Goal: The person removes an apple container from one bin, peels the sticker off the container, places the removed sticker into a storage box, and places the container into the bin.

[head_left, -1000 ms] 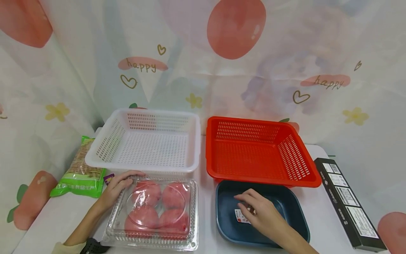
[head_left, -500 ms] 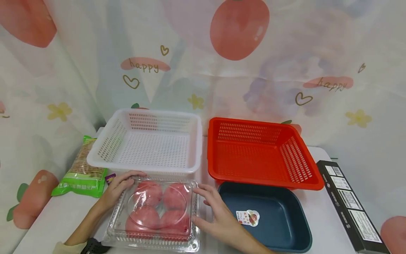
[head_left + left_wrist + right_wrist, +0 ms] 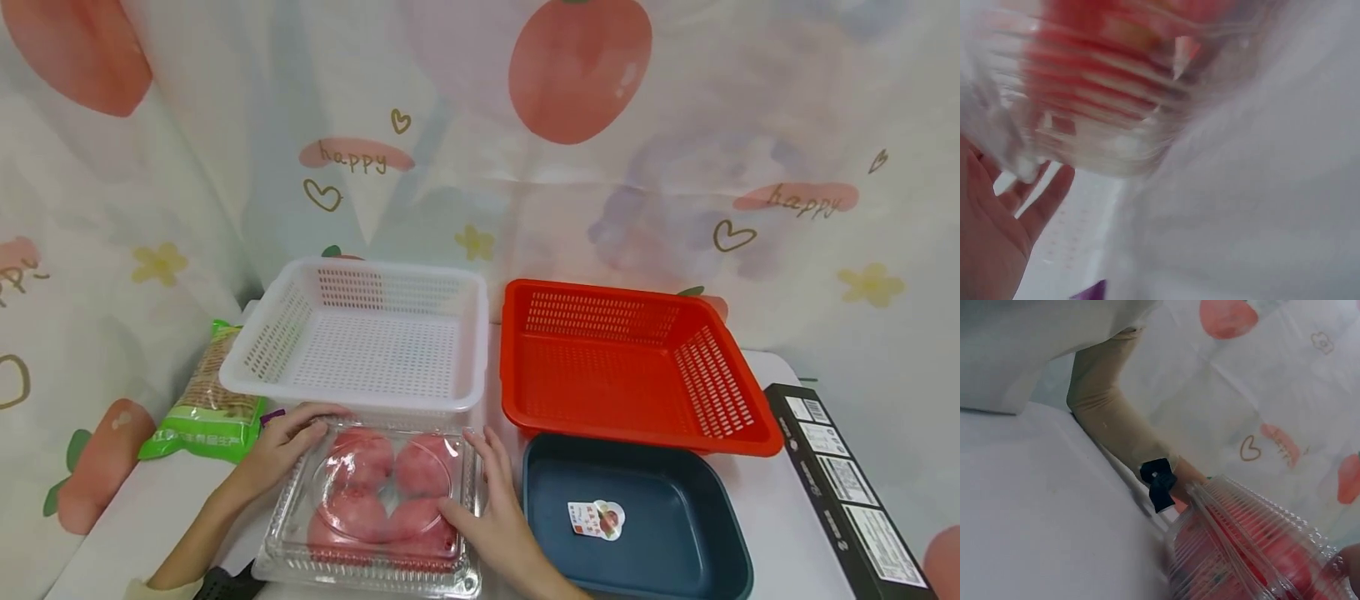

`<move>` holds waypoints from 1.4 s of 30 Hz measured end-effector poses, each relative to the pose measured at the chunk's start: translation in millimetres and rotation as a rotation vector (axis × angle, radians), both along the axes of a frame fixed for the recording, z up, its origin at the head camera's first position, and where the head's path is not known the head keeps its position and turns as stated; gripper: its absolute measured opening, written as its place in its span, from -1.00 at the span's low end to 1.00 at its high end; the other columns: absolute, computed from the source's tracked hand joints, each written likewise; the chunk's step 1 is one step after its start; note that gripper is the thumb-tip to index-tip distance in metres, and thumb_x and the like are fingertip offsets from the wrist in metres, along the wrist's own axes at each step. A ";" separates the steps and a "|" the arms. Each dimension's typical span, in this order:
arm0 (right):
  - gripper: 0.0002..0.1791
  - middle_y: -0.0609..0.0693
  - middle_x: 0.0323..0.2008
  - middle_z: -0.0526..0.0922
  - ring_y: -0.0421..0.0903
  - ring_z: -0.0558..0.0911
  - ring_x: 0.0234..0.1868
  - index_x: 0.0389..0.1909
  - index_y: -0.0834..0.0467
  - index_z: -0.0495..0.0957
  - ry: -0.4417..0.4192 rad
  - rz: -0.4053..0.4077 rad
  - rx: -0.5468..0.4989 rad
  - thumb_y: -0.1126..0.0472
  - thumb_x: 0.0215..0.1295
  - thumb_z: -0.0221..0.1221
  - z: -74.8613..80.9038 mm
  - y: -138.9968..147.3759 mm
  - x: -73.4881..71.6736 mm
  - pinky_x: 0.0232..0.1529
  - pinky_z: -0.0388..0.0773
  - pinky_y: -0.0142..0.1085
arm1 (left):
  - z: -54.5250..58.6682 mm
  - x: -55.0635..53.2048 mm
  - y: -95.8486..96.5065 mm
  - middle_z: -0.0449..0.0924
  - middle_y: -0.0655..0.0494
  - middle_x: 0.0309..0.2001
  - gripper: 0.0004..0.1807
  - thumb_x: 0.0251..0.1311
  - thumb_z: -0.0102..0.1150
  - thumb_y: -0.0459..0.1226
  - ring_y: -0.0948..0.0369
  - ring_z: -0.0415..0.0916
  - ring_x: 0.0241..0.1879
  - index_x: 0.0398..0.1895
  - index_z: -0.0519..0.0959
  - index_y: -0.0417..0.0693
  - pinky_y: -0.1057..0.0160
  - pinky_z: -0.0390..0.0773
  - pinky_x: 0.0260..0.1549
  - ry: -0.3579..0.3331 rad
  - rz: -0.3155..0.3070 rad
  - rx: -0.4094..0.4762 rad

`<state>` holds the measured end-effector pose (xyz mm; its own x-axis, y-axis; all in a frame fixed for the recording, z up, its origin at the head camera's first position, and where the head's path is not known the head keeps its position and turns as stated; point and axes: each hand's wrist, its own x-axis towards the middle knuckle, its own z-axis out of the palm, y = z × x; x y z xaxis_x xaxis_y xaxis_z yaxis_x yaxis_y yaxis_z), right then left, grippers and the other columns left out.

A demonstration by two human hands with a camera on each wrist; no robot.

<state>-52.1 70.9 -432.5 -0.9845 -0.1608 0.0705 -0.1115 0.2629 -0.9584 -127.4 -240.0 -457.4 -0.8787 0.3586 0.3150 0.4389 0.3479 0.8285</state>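
A clear plastic clamshell box (image 3: 292, 533) with several round red fruits (image 3: 362, 458) inside stands at the front left in the head view. My left hand (image 3: 281, 450) touches its back left corner, fingers extended along the rim; the left wrist view shows this hand (image 3: 1007, 219) beside the blurred ribbed box wall. On the opposite side lies my right hand (image 3: 501, 517), its thumb over the lid edge and its fingers along the right rim. In the right wrist view, part of this hand (image 3: 1349, 569) shows against the box (image 3: 1254, 544). The fingers' undersides are hidden.
Behind the box stands a white perforated basket (image 3: 375, 396), beside a red perforated basket (image 3: 637, 433). A dark blue tray (image 3: 645, 575) with a label (image 3: 596, 520) lies to the right. A long black box (image 3: 836, 492) and a green snack bag (image 3: 202, 425) flank these at the sides.
My right hand has moved left from above the blue tray to the right side of the clamshell box. The left hand has kept its place at the corner. The view has shifted slightly.
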 end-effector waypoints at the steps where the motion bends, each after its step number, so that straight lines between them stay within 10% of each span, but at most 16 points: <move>1: -0.17 0.17 0.50 -0.02 0.24 0.07 0.47 0.42 -0.09 0.19 -0.013 -0.021 -0.011 0.17 0.10 0.31 -1.2 -1.2 -0.9 0.33 0.11 0.34 | 1.9 1.1 -0.2 0.57 0.25 0.08 -0.68 0.40 -0.08 -0.40 0.56 0.41 0.01 0.13 0.55 -0.07 0.54 0.41 -0.09 0.020 0.024 -0.032; 14: -0.09 0.09 0.45 0.05 0.12 0.14 0.38 0.50 -0.23 -0.07 -0.254 -0.057 -0.184 0.16 0.19 0.17 -10.7 -9.4 -2.0 0.29 0.24 0.12 | 6.4 33.4 -2.3 0.17 0.05 0.41 -0.47 0.46 -0.13 -0.28 0.62 0.11 0.26 0.46 0.19 0.16 0.50 0.40 0.08 -0.101 0.098 -0.125; 19: -0.09 0.12 0.44 0.05 0.12 0.18 0.34 0.51 -0.19 -0.11 -0.326 -0.047 -0.321 0.21 0.21 0.13 -10.9 -14.3 -1.2 0.16 0.42 -0.09 | 9.7 45.3 5.1 0.00 0.00 0.48 -0.45 0.50 -0.25 -0.19 0.42 0.05 0.38 0.52 0.03 0.21 0.51 0.26 0.16 -0.282 0.101 -0.011; 24: -0.11 0.12 0.42 0.04 0.15 0.18 0.33 0.49 -0.25 -0.10 -0.389 -0.046 -0.411 0.21 0.22 0.12 -10.3 -19.4 -1.4 0.12 0.51 -0.04 | 12.1 51.1 15.2 -0.20 -0.04 0.55 -0.42 0.49 -0.33 -0.07 -0.06 -0.24 0.53 0.53 -0.04 0.23 -0.20 -0.09 0.43 -0.469 0.160 0.167; 42: -0.10 0.12 0.46 -0.02 0.17 0.15 0.35 0.51 -0.18 -0.12 -0.402 -0.048 -0.361 0.20 0.21 0.11 5.5 -20.2 1.1 0.18 0.49 0.02 | 17.3 59.9 23.0 -0.34 -0.12 0.55 -0.37 0.45 -0.37 -0.07 -0.15 -0.38 0.52 0.54 -0.13 0.08 -0.39 -0.27 0.35 -0.622 0.198 0.289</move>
<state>-51.0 50.6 -427.0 -0.9510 -0.1500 -0.2705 0.2862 -0.0949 -0.9535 -67.5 -217.1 -440.2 -0.9663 0.1518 -0.2078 -0.1940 0.1007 0.9758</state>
